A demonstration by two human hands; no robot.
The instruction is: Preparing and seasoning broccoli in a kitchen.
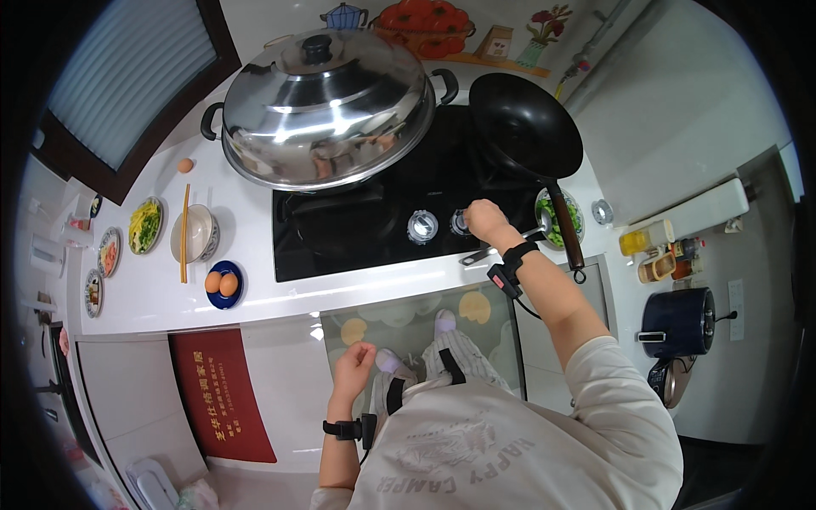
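Note:
My right hand [487,223] grips the right control knob [458,222] of a black glass gas cooktop [357,236]; its fingers partly hide the knob. The left control knob [422,227] stands uncovered beside it. Behind my right hand, a dark wok [523,127] sits tilted on the right side, its wooden handle [565,223] pointing towards me. Below my right wrist lies a metal ladle [477,256]. My left hand [354,368] hangs low in front of the counter, its fingers curled with nothing visible in them.
A large lidded steel pot [331,127] covers the cooktop's left side. Chopped green vegetables fill a plate [547,209] under the wok handle. Leftward are a bowl [197,233] with chopsticks [185,236] across it, eggs on a blue dish [224,302], a loose egg [185,166] and several food plates.

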